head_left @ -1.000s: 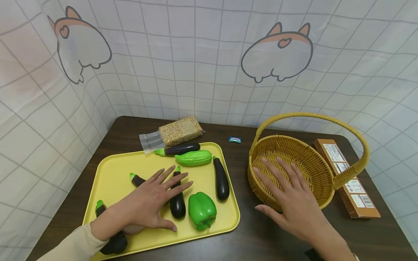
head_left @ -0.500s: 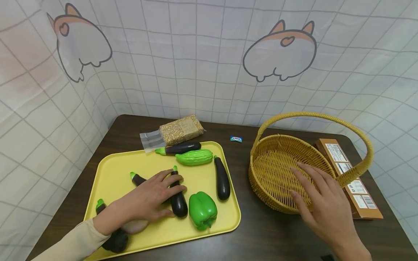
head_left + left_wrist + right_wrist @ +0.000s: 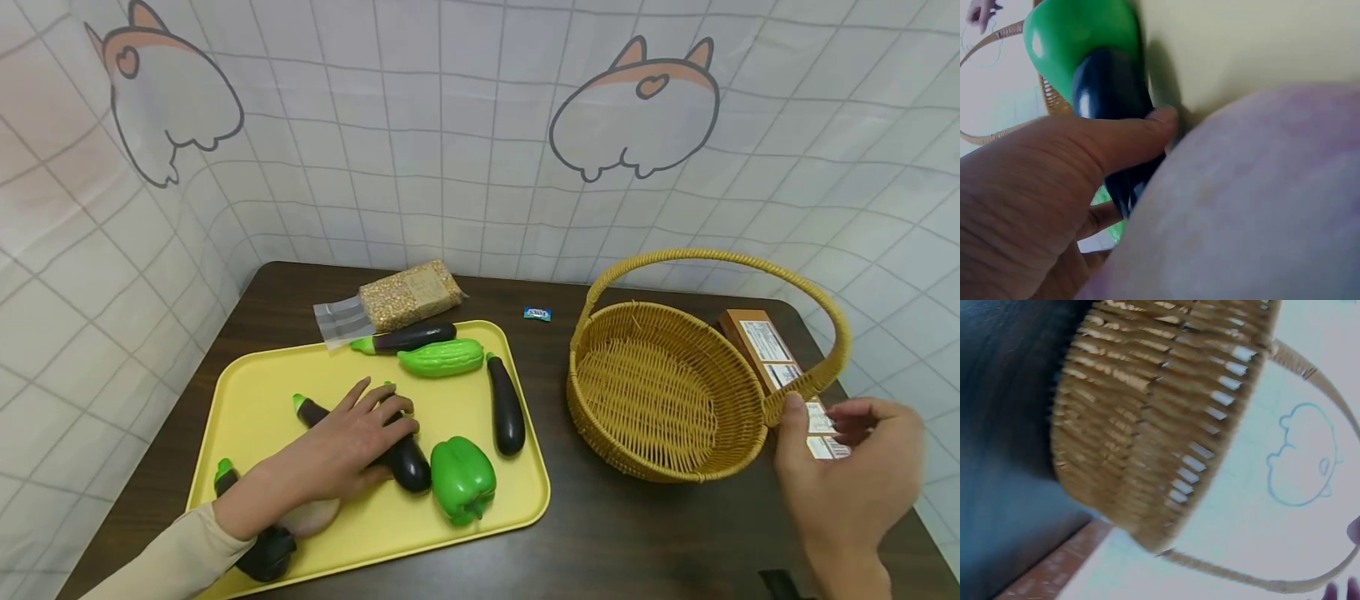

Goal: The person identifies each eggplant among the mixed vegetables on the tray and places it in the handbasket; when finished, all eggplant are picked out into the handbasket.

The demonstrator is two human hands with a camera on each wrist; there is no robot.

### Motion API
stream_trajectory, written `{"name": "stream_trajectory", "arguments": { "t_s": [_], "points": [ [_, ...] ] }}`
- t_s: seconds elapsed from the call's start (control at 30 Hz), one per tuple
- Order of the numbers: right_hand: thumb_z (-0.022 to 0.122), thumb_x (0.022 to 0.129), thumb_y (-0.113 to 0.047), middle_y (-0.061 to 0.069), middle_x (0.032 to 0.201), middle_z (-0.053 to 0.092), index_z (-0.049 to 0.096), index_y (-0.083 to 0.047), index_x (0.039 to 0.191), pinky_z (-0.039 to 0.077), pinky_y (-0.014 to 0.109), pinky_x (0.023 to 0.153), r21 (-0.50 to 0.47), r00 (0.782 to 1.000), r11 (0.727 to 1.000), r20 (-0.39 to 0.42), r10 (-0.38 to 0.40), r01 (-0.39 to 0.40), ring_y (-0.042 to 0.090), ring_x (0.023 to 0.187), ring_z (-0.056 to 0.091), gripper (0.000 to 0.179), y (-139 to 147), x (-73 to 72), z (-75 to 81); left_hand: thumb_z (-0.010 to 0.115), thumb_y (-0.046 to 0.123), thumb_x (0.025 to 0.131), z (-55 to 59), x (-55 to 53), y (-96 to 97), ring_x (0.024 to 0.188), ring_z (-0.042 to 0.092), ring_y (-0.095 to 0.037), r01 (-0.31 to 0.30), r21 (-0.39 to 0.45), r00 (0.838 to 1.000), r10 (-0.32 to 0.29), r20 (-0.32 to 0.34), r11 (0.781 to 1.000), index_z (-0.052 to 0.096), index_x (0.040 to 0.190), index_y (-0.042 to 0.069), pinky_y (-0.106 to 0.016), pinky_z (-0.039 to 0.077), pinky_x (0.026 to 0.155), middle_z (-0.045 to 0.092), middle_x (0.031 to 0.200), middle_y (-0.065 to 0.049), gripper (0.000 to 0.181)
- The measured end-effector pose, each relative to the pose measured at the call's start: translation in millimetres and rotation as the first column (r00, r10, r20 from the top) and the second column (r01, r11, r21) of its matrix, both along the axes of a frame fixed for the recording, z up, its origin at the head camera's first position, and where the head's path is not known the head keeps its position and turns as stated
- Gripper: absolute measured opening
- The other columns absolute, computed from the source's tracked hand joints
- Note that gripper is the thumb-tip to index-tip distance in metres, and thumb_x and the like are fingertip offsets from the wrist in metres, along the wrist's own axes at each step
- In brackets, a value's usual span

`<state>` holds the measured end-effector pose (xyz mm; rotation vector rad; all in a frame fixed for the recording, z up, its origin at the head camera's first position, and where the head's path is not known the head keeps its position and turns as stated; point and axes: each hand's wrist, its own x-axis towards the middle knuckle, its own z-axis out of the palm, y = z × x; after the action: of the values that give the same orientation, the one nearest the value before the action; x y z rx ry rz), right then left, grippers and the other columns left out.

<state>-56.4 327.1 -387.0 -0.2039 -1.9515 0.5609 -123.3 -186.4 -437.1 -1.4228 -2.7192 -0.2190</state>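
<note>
On the yellow tray (image 3: 262,367), my left hand (image 3: 337,450) grips a dark eggplant (image 3: 409,468), thumb on one side and fingers on the other in the left wrist view. A green bell pepper (image 3: 463,480) sits right beside that eggplant's blunt end. Under my left wrist lies a pale purplish round vegetable (image 3: 1260,206), large in the left wrist view. My right hand (image 3: 851,471), blurred, is at the right side of the wicker basket (image 3: 600,429). Its thumb overlaps the foot of the basket's handle (image 3: 720,254), with a gap between thumb and bent fingers.
Several other eggplants (image 3: 507,408) and a green bitter melon (image 3: 441,358) lie on the tray. Behind it is a clear bag of grains (image 3: 412,297). A small blue-green packet (image 3: 537,313) lies left of the basket, a brown box (image 3: 741,329) right of it.
My right hand has moved right, from over the basket to its right side by the handle. My left hand has lowered, its spread fingers closing round the eggplant, which has tilted slightly.
</note>
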Motion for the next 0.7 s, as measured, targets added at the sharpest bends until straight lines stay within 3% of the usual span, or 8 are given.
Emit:
{"name": "stream_trajectory", "arguments": {
  "t_s": [0.07,0.13,0.2,0.33,0.4,0.47,0.57,0.7],
  "points": [
    [0.074,0.088,-0.032,-0.029,0.105,0.043,0.062,0.004,0.115,0.033,0.013,0.079,-0.058,0.995,0.998,0.102,-0.012,0.018,-0.01,0.09,0.042,0.046,9.9,0.3,-7.1,0.092,0.03,0.084,1.4,-0.6,0.5,0.133,0.05,-0.046,-0.003,0.013,1.0,0.003,-0.006,1.0,0.063,0.129,0.01,-0.071,0.031,0.111,0.057,0.134,-0.013,0.058],
    [0.078,0.089,-0.03,-0.017,0.11,0.055,0.058,-0.002,0.136,0.033,0.011,0.079,-0.091,0.976,0.995,0.217,-0.011,0.031,-0.004,0.096,0.048,0.058,17.1,-1.2,-14.0,0.092,0.031,0.082,3.1,-1.2,0.6,0.133,0.051,-0.046,-0.004,0.025,1.0,0.005,-0.011,1.0,0.063,0.127,0.009,-0.071,0.031,0.111,0.058,0.133,-0.013,0.058],
    [0.079,0.091,-0.029,0.002,0.12,0.063,0.054,-0.006,0.148,0.033,0.008,0.076,-0.114,0.943,0.993,0.333,0.018,0.021,0.01,0.101,0.058,0.066,21.7,-3.3,-19.7,0.093,0.031,0.081,4.8,-1.9,0.6,0.132,0.052,-0.045,-0.001,0.035,1.0,0.002,-0.015,0.999,0.063,0.124,0.009,-0.071,0.031,0.111,0.059,0.132,-0.012,0.058],
    [0.076,0.096,-0.028,0.028,0.128,0.062,0.055,0.0,0.145,0.033,0.005,0.064,-0.147,0.854,0.989,0.512,0.099,-0.027,0.046,0.101,0.068,0.06,24.7,-9.4,-28.0,0.093,0.035,0.081,8.1,-3.1,0.4,0.13,0.053,-0.041,0.005,0.056,1.0,-0.005,-0.009,0.998,0.062,0.12,0.009,-0.071,0.031,0.111,0.059,0.129,-0.009,0.056],
    [0.074,0.099,-0.029,0.032,0.12,0.064,0.056,0.004,0.138,0.036,0.008,0.056,-0.186,0.814,0.982,0.565,0.138,-0.037,0.049,0.094,0.07,0.055,24.5,-11.9,-31.3,0.094,0.039,0.081,10.1,-3.3,0.1,0.129,0.054,-0.038,0.003,0.074,1.0,-0.003,0.0,0.997,0.062,0.118,0.009,-0.07,0.03,0.112,0.059,0.127,-0.008,0.057],
    [0.072,0.1,-0.03,0.033,0.113,0.067,0.056,0.006,0.14,0.038,0.013,0.051,-0.209,0.784,0.978,0.601,0.154,-0.032,0.044,0.084,0.07,0.056,24.2,-14.8,-34.2,0.094,0.042,0.08,12.1,-3.4,-0.7,0.128,0.054,-0.035,-0.006,0.096,1.0,0.004,0.015,0.995,0.063,0.118,0.009,-0.07,0.029,0.113,0.059,0.126,-0.007,0.059],
    [0.07,0.101,-0.031,0.03,0.104,0.07,0.054,0.005,0.146,0.041,0.02,0.047,-0.222,0.759,0.975,0.632,0.156,-0.015,0.023,0.069,0.064,0.059,26.0,-18.9,-37.9,0.094,0.04,0.08,16.0,-3.9,-1.6,0.124,0.056,-0.03,-0.017,0.134,0.999,0.013,0.034,0.991,0.063,0.118,0.008,-0.068,0.029,0.114,0.06,0.124,-0.006,0.059],
    [0.067,0.102,-0.027,0.027,0.094,0.07,0.056,0.005,0.147,0.04,0.026,0.044,-0.243,0.743,0.97,0.648,0.166,-0.005,0.008,0.058,0.052,0.056,30.5,-23.0,-41.8,0.093,0.032,0.082,21.1,-5.8,-0.1,0.112,0.062,-0.021,-0.001,0.194,0.999,-0.005,0.035,0.981,0.061,0.117,0.007,-0.06,0.037,0.113,0.063,0.112,-0.002,0.054]
  ]
}}
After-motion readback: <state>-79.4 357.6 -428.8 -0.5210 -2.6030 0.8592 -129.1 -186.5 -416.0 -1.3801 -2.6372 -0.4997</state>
